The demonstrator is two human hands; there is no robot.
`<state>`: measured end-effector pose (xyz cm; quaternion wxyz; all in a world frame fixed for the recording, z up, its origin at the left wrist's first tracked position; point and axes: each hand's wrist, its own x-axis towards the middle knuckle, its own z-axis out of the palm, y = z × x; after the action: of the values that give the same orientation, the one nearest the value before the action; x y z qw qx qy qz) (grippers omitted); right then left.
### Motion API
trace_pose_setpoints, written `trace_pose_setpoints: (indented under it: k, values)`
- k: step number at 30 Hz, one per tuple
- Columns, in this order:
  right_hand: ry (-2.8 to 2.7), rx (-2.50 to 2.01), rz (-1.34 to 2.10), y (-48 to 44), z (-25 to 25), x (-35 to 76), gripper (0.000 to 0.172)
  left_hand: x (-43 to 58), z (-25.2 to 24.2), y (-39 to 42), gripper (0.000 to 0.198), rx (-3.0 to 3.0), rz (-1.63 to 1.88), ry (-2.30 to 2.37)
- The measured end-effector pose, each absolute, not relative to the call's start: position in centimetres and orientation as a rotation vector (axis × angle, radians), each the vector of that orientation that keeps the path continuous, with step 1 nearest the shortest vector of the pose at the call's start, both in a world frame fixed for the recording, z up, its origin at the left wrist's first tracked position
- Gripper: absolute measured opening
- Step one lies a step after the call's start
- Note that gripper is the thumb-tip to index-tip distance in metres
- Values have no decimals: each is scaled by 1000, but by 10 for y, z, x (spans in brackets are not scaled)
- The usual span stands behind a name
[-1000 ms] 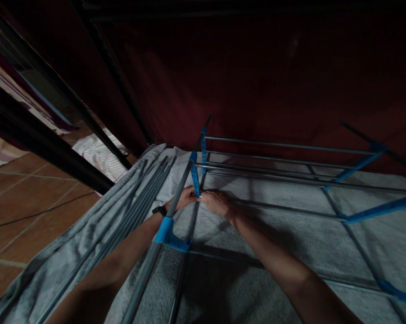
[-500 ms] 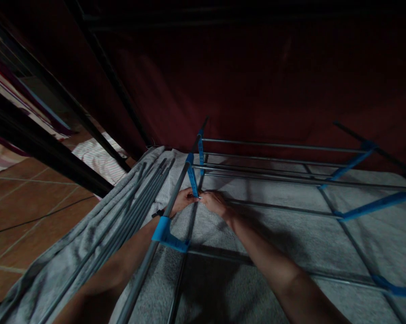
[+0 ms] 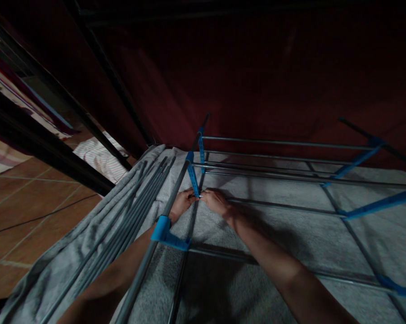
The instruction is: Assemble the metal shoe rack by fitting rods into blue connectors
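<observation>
Head view, read as a clock face about the picture's centre: the tube frame (image 3: 290, 180) extends from 7 o'clock across to 3 and 4 o'clock, its lower rails on a grey blanket (image 3: 273, 229). The left hand (image 3: 182, 205) and right hand (image 3: 215, 202) meet just below centre, at 6 o'clock, at the foot of the middle blue bracket (image 3: 194, 179). The left fingers appear closed on that foot; the right fingers are curled in close beside it, but whether they grip anything cannot be told. Progress, as judged: grey tubes and blue brackets already form much of a frame, including the near blue bracket (image 3: 169, 234) at 7 o'clock and the right-hand blue bracket (image 3: 380, 204) between 3 and 4 o'clock. The joint between the hands appears unfinished. The loose grey tubes (image 3: 132, 216), lying side by side at 8 o'clock, are unattached. Obscured: the joint lies largely behind the fingers; a small bright piece (image 3: 200, 196) there is too small to identify. The left wrist is partly covered by the frame's near upright. The frame is cut off at 3, 4 and 7 o'clock, and the dark red backdrop (image 3: 243, 81) at 12 o'clock is too dim for detail.
</observation>
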<state>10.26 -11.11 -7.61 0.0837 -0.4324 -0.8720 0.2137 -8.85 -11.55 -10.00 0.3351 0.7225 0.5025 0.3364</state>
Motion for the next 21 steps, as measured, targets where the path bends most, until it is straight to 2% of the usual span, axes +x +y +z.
trace_pose_setpoints:
  k: [16, 21]
  values:
    - [-2582, -1329, 628, -114, -69, 99, 29, -80, -94, -123, 18, 1950, 783, 1478]
    - [-2548, -1502, 398, -131, -72, 122, 33, -75, -90, -130, 7, 2052, 807, 1543]
